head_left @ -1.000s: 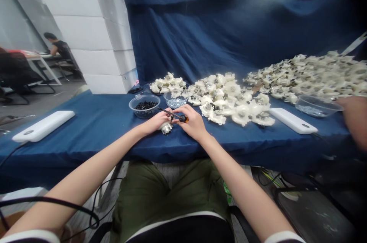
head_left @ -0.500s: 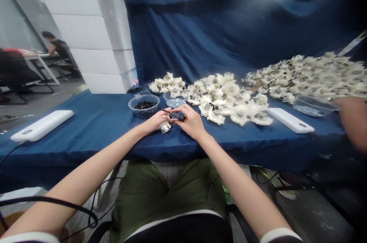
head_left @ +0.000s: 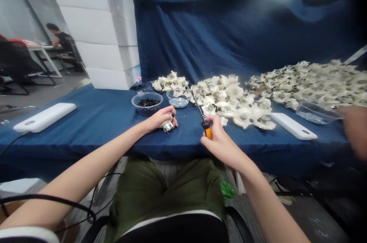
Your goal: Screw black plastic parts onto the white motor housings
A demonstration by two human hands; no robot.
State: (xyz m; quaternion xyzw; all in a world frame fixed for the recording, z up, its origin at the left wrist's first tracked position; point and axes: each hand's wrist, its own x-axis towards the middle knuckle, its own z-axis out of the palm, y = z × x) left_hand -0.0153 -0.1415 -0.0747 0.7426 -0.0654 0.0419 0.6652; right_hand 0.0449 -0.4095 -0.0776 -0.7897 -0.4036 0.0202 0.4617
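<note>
Along the near edge of the blue-clothed worktop, the two hands sit apart w/ a gap of bare cloth between them. Left hand is closed over a small cylindrical part, white w/ a metal end, pressing it down on the cloth; a dark ring shows on one finger. Right hand grips an orange-handled screwdriver w/ its thin shaft angled up & away, tip near the white plastic pcs, not in the cylindrical part.

Just past the left hand: clear bowl of small black pcs, and beside it a smaller clear bowl of silver screws. White plastic housings lie heaped behind the right hand, w/ a bigger, denser pile further right. Two flat white bars w/ cables sit on the worktop, one far left, one right (maybe power banks, can't tell). A third clear bowl holds silver bits by the big pile, and a co-worker's forearm comes in at the right edge. Another person sits at a desk in the bkgd.
</note>
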